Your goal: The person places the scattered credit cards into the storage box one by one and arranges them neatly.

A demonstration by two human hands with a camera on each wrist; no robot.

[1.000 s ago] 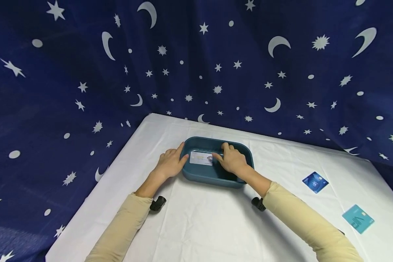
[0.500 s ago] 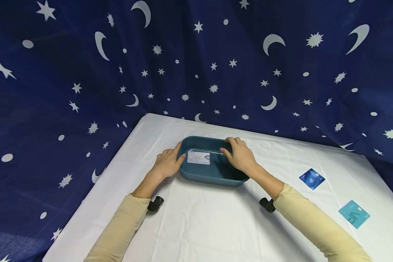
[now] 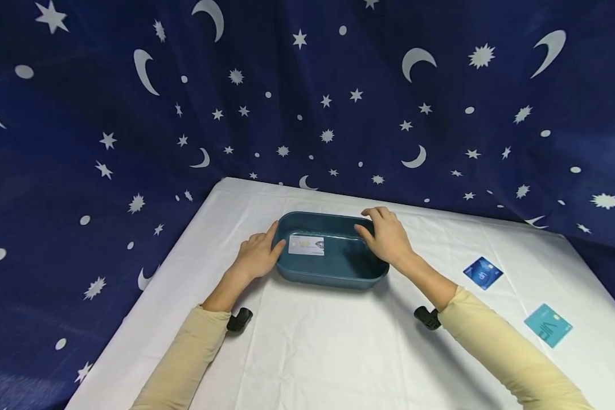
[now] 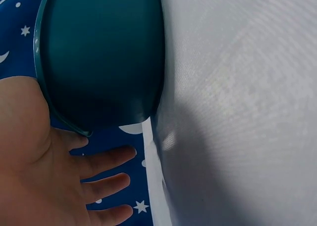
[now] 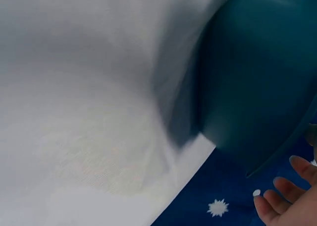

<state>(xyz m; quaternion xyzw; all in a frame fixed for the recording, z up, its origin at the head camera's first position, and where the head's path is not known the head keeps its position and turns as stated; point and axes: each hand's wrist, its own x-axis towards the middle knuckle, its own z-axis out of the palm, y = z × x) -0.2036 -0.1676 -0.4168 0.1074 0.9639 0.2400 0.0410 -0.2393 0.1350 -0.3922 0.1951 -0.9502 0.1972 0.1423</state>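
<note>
Beige sleeves lead to two hands at a dark teal tub. The left hand rests against its left end, thumb at the rim and fingers spread nearly straight outside, a light contact that probably steadies the tub. The right hand, by the far right corner, is loosely parted, thumb away from the bent fingers, gripping nothing; whether it touches the rim is unclear. Inside, a white VIP card lies on the tub's floor toward the left, presumably contained by the walls. Farther right on the white-covered surface, a blue card and a turquoise card lie apart, likely spaced for easy picking; a moon-and-star curtain hangs behind.
</note>
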